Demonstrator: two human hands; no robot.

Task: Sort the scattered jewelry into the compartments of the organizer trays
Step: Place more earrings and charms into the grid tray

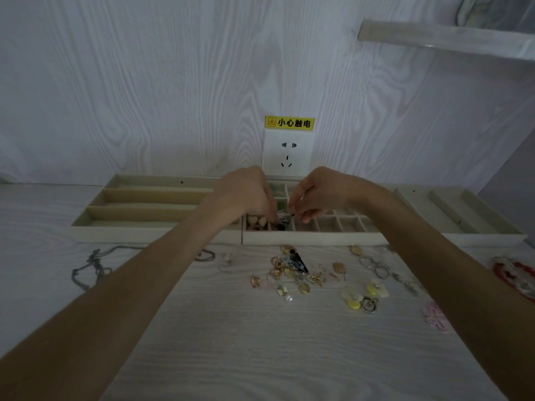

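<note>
Placing step in hand. Your left hand [246, 195] and right hand [315, 192] meet over the small-cell organizer tray [315, 237] at 12 o'clock. The right fingertips pinch a small dark piece [293, 214] above a front cell. The left fingers are curled down into the next cell beside the black-and-white piece [283, 222]; whether they grip it, I cannot tell. Scattered jewelry [295, 270] lies at 6 o'clock of the tray, unsorted. Next: release cleanly into one cell, then reach back.
</note>
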